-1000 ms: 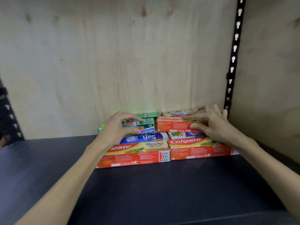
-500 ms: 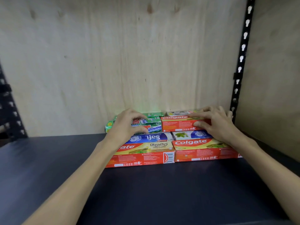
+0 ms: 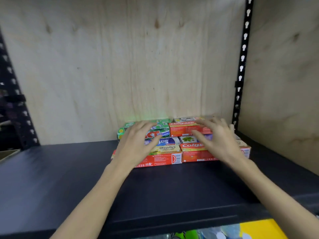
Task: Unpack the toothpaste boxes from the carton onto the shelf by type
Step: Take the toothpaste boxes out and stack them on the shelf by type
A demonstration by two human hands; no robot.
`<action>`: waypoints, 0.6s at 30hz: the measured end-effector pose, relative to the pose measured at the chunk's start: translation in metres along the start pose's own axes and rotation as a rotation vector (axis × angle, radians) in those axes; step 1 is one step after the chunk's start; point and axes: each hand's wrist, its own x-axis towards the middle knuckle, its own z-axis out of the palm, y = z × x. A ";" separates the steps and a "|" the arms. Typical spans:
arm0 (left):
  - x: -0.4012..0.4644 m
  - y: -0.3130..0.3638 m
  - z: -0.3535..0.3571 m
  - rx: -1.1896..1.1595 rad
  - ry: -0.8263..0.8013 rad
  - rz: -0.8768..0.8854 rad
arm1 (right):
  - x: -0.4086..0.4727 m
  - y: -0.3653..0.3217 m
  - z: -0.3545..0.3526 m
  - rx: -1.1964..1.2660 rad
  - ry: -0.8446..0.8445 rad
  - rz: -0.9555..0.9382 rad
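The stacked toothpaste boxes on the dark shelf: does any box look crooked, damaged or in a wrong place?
Mostly tidy. One oddity: the blue "Safi" toothpaste box lies with its lettering upside down, unlike the red Colgate boxes. The green whitening boxes sit slightly askew at the left. No damage is visible; both hands cover parts.

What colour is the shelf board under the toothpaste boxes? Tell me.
Black, or a very dark navy: the shelf board shows matt and plain in the head view.

Toothpaste boxes (image 3: 174,158) on dark shelf (image 3: 72,178)

Toothpaste boxes (image 3: 174,158) stacked at shelf (image 3: 69,178) rear, right side.
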 end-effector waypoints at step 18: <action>-0.222 0.099 -0.050 -0.181 0.281 -0.076 | -0.221 -0.119 -0.052 0.377 0.098 0.002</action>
